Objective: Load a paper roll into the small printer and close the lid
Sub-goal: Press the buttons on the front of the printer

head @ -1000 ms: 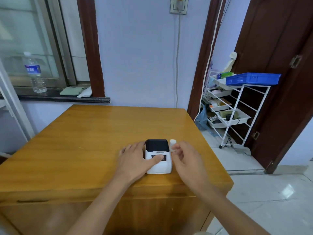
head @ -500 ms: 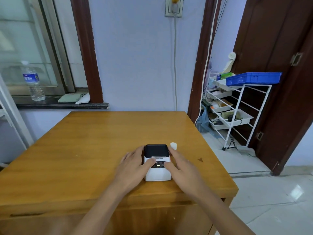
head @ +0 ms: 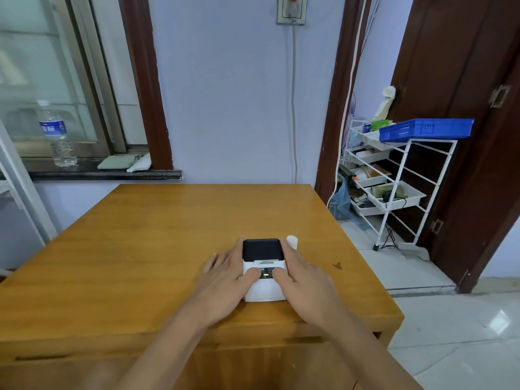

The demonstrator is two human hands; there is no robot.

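The small printer (head: 264, 263) is white with a black lid, and the lid is down. It sits near the front right of the wooden table (head: 157, 237). My left hand (head: 225, 280) clasps its left side, thumb on the front panel. My right hand (head: 304, 282) clasps its right side, thumb also on the panel beside a small green light. A white paper roll (head: 292, 241) stands on the table just behind the printer's right corner, partly hidden by my right fingers.
A water bottle (head: 57, 135) and folded cloths (head: 123, 162) rest on the window sill at the back left. To the right of the table, a white wire rack (head: 394, 181) carries a blue basket (head: 425, 130). A dark spot (head: 337, 266) marks the table right of my hand.
My right hand has left the paper roll and come down onto the printer's right side. Both thumbs now rest on the front panel. The camera has tilted a little.
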